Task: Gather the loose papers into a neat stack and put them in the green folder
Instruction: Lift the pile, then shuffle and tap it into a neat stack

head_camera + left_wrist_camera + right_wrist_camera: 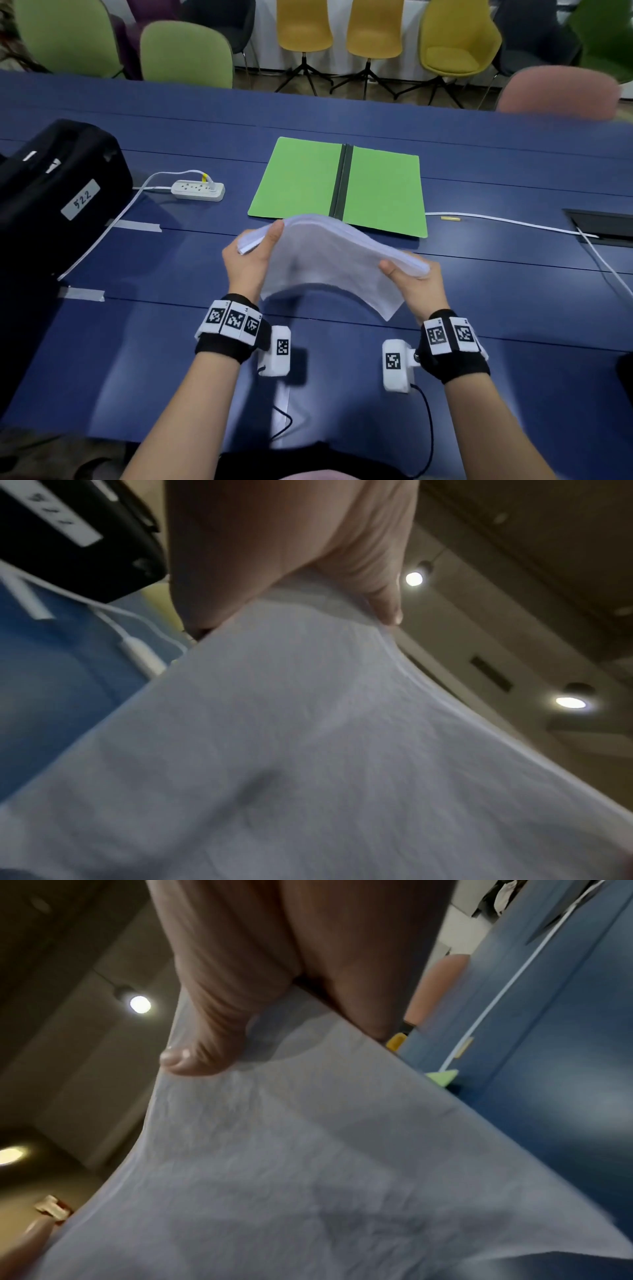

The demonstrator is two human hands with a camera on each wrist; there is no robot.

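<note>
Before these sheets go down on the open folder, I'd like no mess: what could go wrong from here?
1. The paper stack sags between the left hand and right hand; held only at its ends, sheets might fan out or slide.
2. One corner hangs lower near the right hand, so edges may not be squared.
3. Lowered off-centre, it might straddle the dark spine of the green folder.

A long dark blue bench (479, 164) runs across the room. Behind it stand green chairs (186, 54), yellow chairs (373, 31) on dark splayed legs and a pink chair (558, 92) pushed close to the far edge. The floor beneath them is brownish. Round ceiling lamps (570, 702) glow overhead against a dim beige ceiling.
</note>
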